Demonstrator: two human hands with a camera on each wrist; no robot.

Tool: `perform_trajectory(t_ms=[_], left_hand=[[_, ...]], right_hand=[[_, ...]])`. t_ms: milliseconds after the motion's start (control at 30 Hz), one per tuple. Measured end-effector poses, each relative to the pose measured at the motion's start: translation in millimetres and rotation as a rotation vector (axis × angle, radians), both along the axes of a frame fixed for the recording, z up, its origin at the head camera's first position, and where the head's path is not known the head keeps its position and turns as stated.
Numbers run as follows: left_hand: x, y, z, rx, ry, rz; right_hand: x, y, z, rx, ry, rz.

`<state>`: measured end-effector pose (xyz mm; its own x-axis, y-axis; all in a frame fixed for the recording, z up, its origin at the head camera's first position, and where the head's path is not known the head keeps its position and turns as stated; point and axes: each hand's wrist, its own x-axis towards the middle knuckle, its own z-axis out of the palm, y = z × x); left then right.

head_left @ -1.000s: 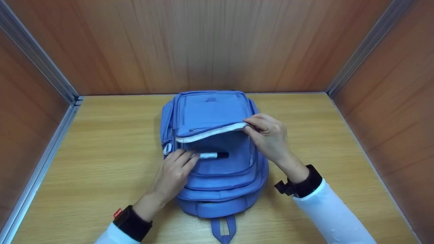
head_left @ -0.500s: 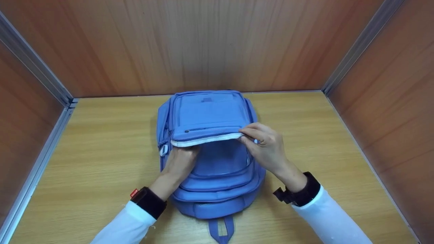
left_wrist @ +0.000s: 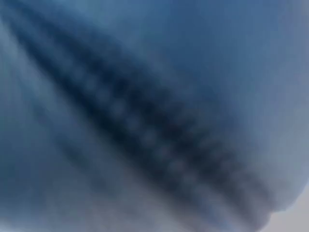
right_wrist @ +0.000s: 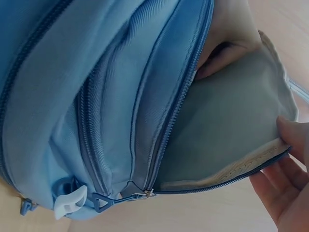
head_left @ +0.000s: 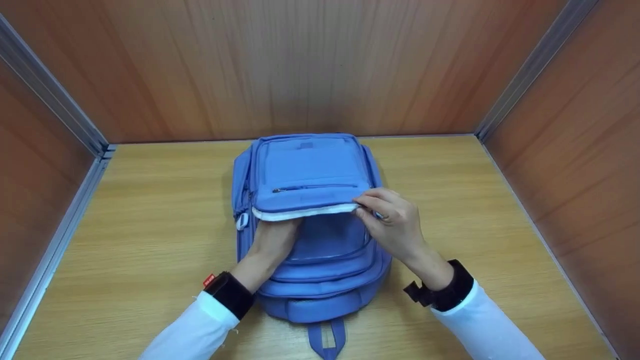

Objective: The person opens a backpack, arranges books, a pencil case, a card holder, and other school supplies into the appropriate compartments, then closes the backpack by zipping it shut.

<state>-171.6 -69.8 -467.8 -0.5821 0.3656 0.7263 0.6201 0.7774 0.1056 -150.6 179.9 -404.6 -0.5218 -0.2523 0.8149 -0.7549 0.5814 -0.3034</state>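
A blue backpack (head_left: 312, 165) lies on the table, its front pocket unzipped. My right hand (head_left: 392, 222) pinches the pale-lined edge of the pocket flap (head_left: 300, 214) between thumb and fingers, holding it lifted. Under that flap goes my left hand (head_left: 275, 240), its fingers hidden from the head view. The right wrist view catches part of the left hand (right_wrist: 231, 34) inside the pocket beside the grey lining (right_wrist: 217, 121); what it holds there cannot be seen. Blurred blue cloth and zipper teeth (left_wrist: 145, 116) fill the left wrist view.
The wooden tabletop (head_left: 160, 210) extends to both sides of the backpack. Wood panels (head_left: 300, 70) wall in the back and sides, with metal rails at the corners. A carry loop (head_left: 327, 340) points toward the front edge. A white buckle (right_wrist: 71, 202) hangs at the bag's side.
My left hand has gone from above the pocket, holding a black-capped white marker, into it under the flap; the marker is out of sight. My right hand has drawn the flap edge down toward the front.
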Motion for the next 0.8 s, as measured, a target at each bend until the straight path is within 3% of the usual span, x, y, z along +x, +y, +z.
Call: perform_trajectory(t_ms=[133, 300, 400, 467, 533, 800], left_hand=[[18.7, -2.5, 3.5, -0.056, 0.135, -0.049], [50.6, -0.2, 6.8, -0.062, 0.297, -0.203], [62.9, 0.6, 7.9, -0.076, 0.383, -0.22], [66.6, 0.0, 8.7, -0.09, 0.405, -0.196], [67.6, -0.2, 8.5, -0.099, 0.388, -0.158], [73.1, -0.1, 7.1, -0.151, 0.161, -0.04]], right_hand=[[5.0, 3.8, -6.1, 0.026, -0.02, 0.027], [11.6, 8.3, -15.3, 0.033, -0.02, 0.051], [15.5, 9.7, -21.9, 0.038, -0.017, 0.055], [18.9, 10.2, -26.9, 0.048, -0.033, 0.051], [22.4, 10.5, -32.6, 0.06, -0.059, 0.045], [30.0, 10.7, -56.9, 0.083, -0.091, 0.069]])
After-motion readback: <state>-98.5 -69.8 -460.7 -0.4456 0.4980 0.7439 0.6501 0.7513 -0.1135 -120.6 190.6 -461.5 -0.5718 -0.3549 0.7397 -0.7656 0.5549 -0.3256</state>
